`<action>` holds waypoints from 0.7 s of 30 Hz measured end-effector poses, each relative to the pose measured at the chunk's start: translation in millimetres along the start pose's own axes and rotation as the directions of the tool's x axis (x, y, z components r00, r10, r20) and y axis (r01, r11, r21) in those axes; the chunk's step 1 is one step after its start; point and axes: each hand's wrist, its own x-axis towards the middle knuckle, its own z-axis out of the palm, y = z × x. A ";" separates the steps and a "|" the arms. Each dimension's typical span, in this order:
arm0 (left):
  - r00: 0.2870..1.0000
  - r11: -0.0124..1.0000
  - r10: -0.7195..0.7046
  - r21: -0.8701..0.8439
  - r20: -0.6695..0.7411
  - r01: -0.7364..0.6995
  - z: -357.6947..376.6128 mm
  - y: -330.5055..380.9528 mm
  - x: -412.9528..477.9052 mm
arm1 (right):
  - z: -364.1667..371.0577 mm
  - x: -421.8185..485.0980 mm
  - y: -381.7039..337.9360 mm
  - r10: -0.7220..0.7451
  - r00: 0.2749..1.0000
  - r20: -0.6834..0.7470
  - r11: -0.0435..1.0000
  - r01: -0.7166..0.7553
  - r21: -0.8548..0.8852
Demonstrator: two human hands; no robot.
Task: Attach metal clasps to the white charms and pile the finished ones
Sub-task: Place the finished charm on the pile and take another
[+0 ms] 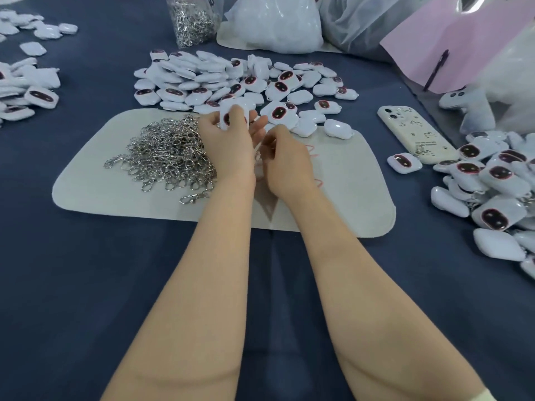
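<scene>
Fingers (238, 114) of our left hand (224, 143) clamp 1 charm (223, 112), our right hand (286, 160) pinches 1 clasp (258, 156); finished pile (492, 183) started, big heap (220, 79) waits.

Left hand (224, 140) covers most of the charm (231, 117) it grips; I see only a sliver of its dark face. Right hand (285, 163) curls inward, and what its fingertips pinch is too small for me to tell. Left hand also hides the right edge of the clasp heap (165, 157). Right pile (492, 183) runs off the right edge, left pile (26, 91) off the left, clasp bag (192, 21) off the top. Red marks (312, 149) partly under right hand, unreadable.
</scene>
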 end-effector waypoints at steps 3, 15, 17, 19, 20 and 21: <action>0.993 0.980 0.111 0.157 0.050 -0.118 -0.1 -4.8 0.6 | -5.5 4.2 2.7 0.099 0.992 -0.083 0.975 -0.081 0.206; 0.895 0.574 0.080 0.714 0.439 -0.402 5.4 -21.7 -0.1 | -32.7 11.8 12.6 0.381 0.925 0.020 0.504 -0.225 0.834; 0.913 0.602 0.034 0.721 0.406 -0.343 4.6 -20.4 1.6 | -33.8 12.4 12.7 0.370 0.929 0.021 0.469 -0.207 0.859; 0.924 0.600 0.009 0.737 0.383 -0.311 4.3 -19.3 0.9 | -34.3 13.2 12.7 0.362 0.931 0.045 0.442 -0.215 0.871; 0.921 0.598 0.012 0.736 0.389 -0.318 4.4 -19.2 0.4 | -34.4 13.5 12.6 0.359 0.932 0.060 0.438 -0.225 0.870; 0.918 0.598 0.016 0.732 0.397 -0.327 4.8 -19.3 0.0 | -34.7 13.8 13.0 0.353 0.933 0.067 0.445 -0.231 0.865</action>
